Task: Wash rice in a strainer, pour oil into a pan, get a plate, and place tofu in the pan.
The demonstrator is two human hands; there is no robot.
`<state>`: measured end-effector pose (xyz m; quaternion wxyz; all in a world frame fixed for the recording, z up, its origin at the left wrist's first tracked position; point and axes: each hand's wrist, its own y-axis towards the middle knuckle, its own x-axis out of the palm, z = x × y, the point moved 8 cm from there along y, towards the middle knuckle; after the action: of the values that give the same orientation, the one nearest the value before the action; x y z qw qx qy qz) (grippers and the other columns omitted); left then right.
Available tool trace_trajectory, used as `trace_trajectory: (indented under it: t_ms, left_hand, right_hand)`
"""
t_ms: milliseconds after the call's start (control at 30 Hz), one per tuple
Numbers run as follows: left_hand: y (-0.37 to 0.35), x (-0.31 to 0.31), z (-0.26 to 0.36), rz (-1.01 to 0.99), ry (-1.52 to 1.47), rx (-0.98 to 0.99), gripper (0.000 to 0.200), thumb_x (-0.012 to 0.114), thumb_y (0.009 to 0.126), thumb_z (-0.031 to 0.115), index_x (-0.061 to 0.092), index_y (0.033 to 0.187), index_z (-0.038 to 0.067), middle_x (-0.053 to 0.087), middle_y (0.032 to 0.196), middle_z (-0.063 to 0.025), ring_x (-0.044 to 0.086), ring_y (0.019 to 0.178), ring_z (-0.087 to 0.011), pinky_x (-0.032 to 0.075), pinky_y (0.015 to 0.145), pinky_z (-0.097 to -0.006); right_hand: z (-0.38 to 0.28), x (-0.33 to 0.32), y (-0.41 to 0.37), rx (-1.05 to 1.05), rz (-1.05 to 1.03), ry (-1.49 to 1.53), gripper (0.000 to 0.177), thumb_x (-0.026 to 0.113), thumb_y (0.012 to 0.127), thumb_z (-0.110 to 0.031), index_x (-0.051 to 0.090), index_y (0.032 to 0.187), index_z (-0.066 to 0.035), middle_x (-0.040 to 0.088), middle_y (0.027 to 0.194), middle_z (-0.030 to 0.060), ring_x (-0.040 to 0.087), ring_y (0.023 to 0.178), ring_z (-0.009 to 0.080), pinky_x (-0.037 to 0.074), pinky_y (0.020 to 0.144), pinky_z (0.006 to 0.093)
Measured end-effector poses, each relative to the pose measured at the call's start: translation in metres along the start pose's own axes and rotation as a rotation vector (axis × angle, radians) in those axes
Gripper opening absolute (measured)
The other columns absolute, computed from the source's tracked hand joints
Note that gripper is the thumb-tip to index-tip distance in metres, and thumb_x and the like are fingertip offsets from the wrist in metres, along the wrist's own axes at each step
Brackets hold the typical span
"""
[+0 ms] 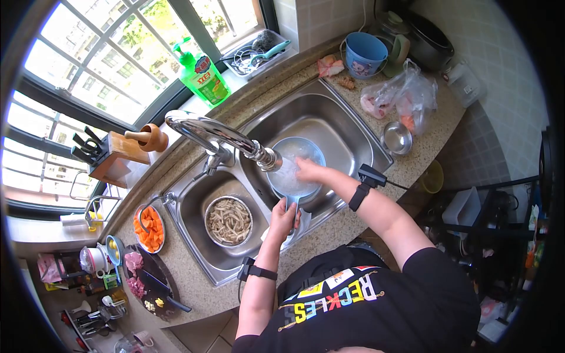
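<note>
Below the faucet (268, 157), a round, pale-blue strainer (286, 183) hangs over the right basin (347, 132), its handle gripped by the left hand (283, 219). The right hand (308, 170) reaches inside, finger spread unclear. Left basin (197, 203): bowl (207, 226) of pale strips (229, 220).

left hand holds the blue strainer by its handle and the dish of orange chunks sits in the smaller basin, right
Not quite: the head view shows the dish of orange chunks on the counter, beside the smaller basin, not in it. The left hand does hold the blue strainer by its handle.
</note>
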<state>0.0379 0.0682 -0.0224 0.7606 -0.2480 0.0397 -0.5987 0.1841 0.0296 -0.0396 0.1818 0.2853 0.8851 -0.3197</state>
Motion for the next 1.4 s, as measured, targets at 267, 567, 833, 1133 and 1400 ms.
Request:
trace_trajectory:
  t_ms: [267,567,833,1133,1400]
  left_hand:
    - [-0.004,0.001,-0.007,-0.005,-0.009,-0.042,0.009,0.043,0.092,0.012,0.043,0.088,0.004,0.049,0.061,-0.0042,0.043,0.041,-0.0105,0.034,0.039,-0.0229]
    - [-0.001,0.005,-0.005,-0.04,-0.039,-0.06,0.01,0.045,0.092,0.012,0.044,0.086,0.004,0.049,0.061,-0.0041,0.043,0.041,-0.0104,0.034,0.039,-0.0225]
    - [0.003,0.007,-0.003,-0.069,0.006,-0.05,0.01,0.045,0.092,0.011,0.045,0.087,0.003,0.05,0.062,-0.0039,0.044,0.042,-0.0099,0.035,0.039,-0.0224]
    - [0.008,-0.003,-0.005,-0.014,-0.021,-0.016,0.009,0.045,0.091,0.01,0.046,0.087,0.002,0.051,0.061,-0.0034,0.043,0.041,-0.009,0.034,0.037,-0.0223]
    - [0.007,-0.007,0.019,-0.031,0.007,0.026,0.009,0.044,0.092,0.012,0.044,0.087,0.005,0.048,0.058,-0.0039,0.042,0.04,-0.0108,0.034,0.038,-0.0221]
  right_hand:
    - [-0.007,0.029,-0.004,0.089,-0.329,1.344,0.04,0.048,0.085,-0.003,0.037,0.123,-0.005,0.051,0.11,0.0133,0.054,0.1,0.0279,0.047,0.081,0.0407]
    - [-0.02,-0.023,0.025,-0.345,0.107,0.513,0.04,0.05,0.078,0.0,0.051,0.117,-0.005,0.054,0.11,0.0146,0.052,0.106,0.0266,0.042,0.091,0.0399]
    - [-0.036,0.008,-0.011,-0.292,-0.102,-0.595,0.026,0.05,0.079,-0.012,0.065,0.1,-0.012,0.047,0.12,0.0157,0.04,0.115,0.0409,0.031,0.099,0.0494]
    - [-0.04,-0.058,-0.05,-0.38,0.144,-0.24,0.019,0.052,0.072,-0.005,0.068,0.081,-0.007,0.062,0.086,0.0085,0.057,0.099,0.022,0.042,0.089,0.039]
    - [0.027,-0.113,-0.044,-0.293,0.633,0.761,0.024,0.048,0.082,0.001,0.057,0.104,0.002,0.062,0.091,0.0055,0.058,0.085,0.0105,0.045,0.078,0.023]
